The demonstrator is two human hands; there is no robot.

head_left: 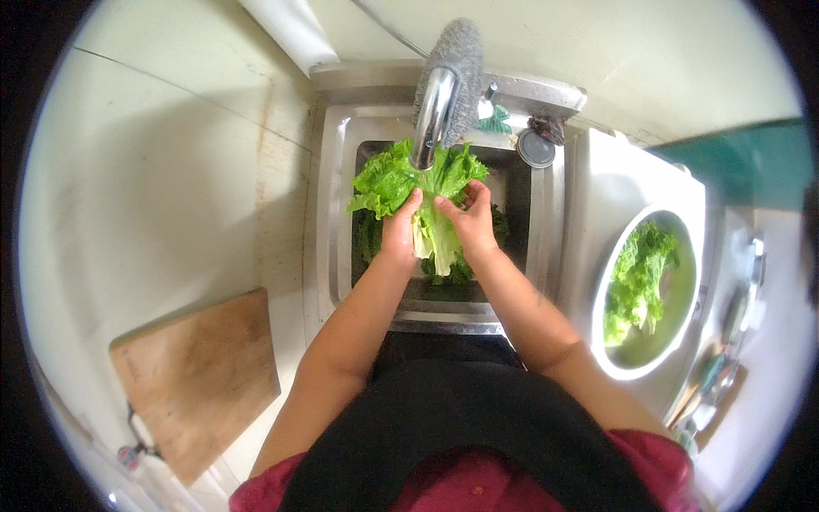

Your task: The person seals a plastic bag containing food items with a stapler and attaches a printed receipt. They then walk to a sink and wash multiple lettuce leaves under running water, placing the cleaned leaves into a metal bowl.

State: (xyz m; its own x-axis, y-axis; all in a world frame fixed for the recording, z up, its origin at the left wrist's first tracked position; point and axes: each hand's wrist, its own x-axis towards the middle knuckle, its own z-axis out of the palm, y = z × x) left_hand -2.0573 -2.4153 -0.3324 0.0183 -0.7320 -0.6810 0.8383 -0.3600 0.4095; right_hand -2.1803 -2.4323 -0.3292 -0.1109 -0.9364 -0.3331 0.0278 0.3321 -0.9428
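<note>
Held lettuce (433,225): frilly, brt green, prob. wet.

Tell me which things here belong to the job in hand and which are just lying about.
Seemingly part of the job:
Lettuce held by the left hand and right hand
Faucet above it
Sink below
White-rimmed bowl with more leaves

Probably just lying about:
Wooden board
Dark round lid
</note>
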